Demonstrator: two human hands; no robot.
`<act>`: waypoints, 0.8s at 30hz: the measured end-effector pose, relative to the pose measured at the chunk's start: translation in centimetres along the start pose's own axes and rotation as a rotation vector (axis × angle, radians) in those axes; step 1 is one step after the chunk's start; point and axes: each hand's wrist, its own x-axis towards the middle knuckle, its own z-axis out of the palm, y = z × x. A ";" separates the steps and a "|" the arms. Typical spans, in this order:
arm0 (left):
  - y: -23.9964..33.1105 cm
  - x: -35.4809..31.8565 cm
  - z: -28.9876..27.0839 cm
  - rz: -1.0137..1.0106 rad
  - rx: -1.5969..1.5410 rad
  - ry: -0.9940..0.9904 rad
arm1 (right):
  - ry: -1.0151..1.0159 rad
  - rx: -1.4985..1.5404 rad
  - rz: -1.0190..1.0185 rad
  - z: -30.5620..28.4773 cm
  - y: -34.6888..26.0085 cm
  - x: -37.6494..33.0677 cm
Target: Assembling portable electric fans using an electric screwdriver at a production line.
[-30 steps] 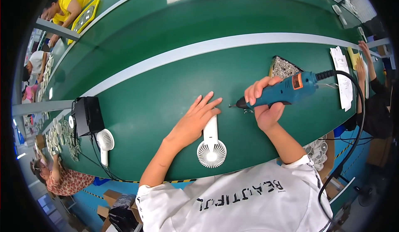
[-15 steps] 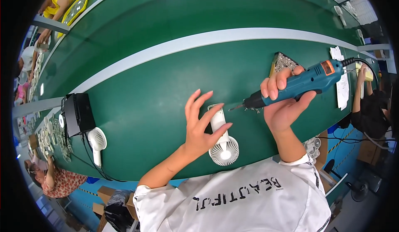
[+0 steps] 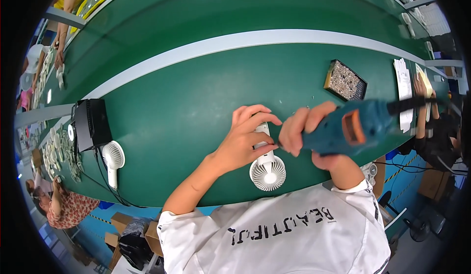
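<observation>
A white handheld fan (image 3: 269, 173) lies on the green table in front of me, its round grille toward my body and its handle pointing away. My left hand (image 3: 240, 141) is curled over the handle, gripping it and hiding much of it. In my right hand (image 3: 306, 124) is a teal electric screwdriver (image 3: 353, 129) with an orange label, blurred by motion. Its front end points left, close to the fan handle and my left fingertips; whether the bit touches anything is hidden by the fingers.
Beyond my right hand sits a tray of small screws (image 3: 346, 81). Papers (image 3: 403, 95) lie at the right. On the left are a black box (image 3: 92, 129), its cables and another white handheld fan (image 3: 113, 162). Co-workers sit at both sides; more white parts (image 3: 56, 151) lie far left.
My left hand has come down onto the fan handle. My right hand has brought the electric screwdriver lower and turned it toward the handle, uncovering the screw tray.
</observation>
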 end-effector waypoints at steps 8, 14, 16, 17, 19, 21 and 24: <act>-0.6 -1.1 1.7 -0.145 0.012 0.290 | -0.038 -0.241 -0.156 0.0 0.8 0.7; -0.7 -1.5 1.9 -0.152 0.071 0.285 | 0.081 -0.267 -0.242 0.5 2.4 0.5; -0.7 -1.5 2.0 -0.156 0.071 0.286 | 0.106 -0.248 -0.250 0.5 2.4 0.6; -0.7 -1.6 2.0 -0.159 0.064 0.283 | 0.103 -0.263 -0.239 0.6 2.3 0.6; -0.7 -1.7 2.0 -0.163 0.057 0.283 | 0.098 -0.277 -0.227 0.6 2.3 0.6; -0.7 -1.6 2.1 -0.158 0.069 0.303 | 0.089 -0.293 -0.231 0.5 2.6 0.6; -0.8 -1.7 2.3 -0.194 0.045 0.318 | 0.098 -0.310 -0.225 0.5 3.3 0.4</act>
